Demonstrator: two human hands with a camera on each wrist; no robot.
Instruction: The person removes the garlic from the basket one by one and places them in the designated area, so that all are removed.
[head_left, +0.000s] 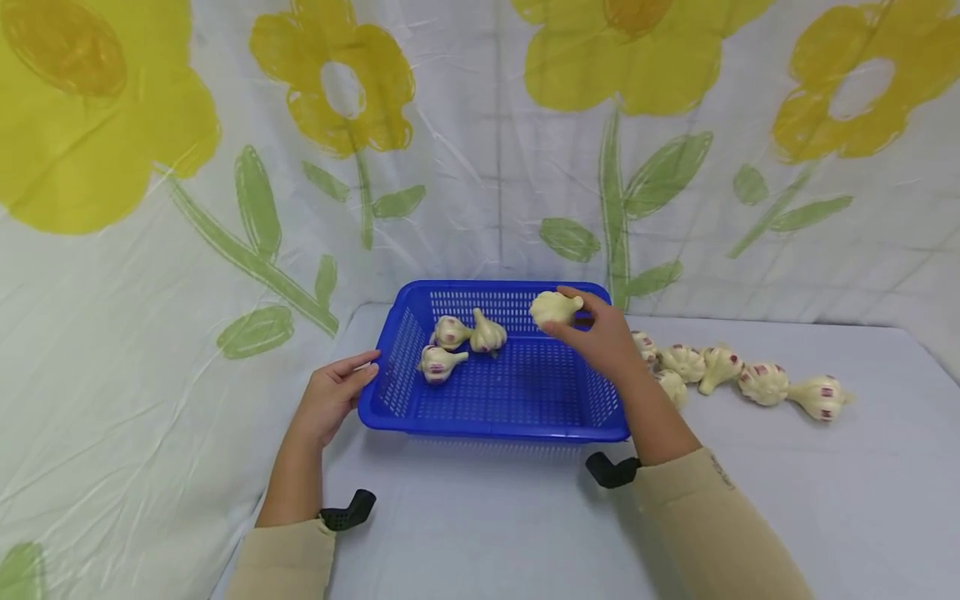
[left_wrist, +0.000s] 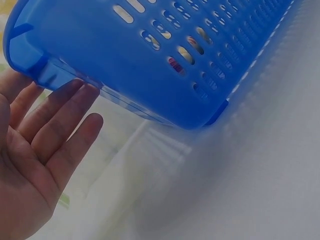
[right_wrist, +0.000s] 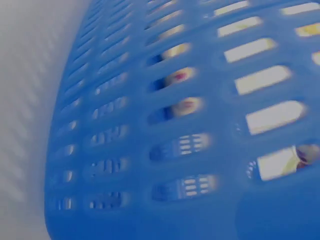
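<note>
Basket [head_left: 510,387] sitting on bench [head_left: 480,525], three garlic bulbs [head_left: 489,336] lying in its left half, more bulbs [head_left: 763,383] lying right of it, cloth [head_left: 465,208] hanging behind.

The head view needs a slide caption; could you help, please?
Right hand holds a garlic bulb over a blue basket containing three more.

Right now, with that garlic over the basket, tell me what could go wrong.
The held garlic bulb might slip from the right hand, which pinches it, and strike the three bulbs inside the blue basket. The left hand touches the rim, so a push could shift the basket.
</note>
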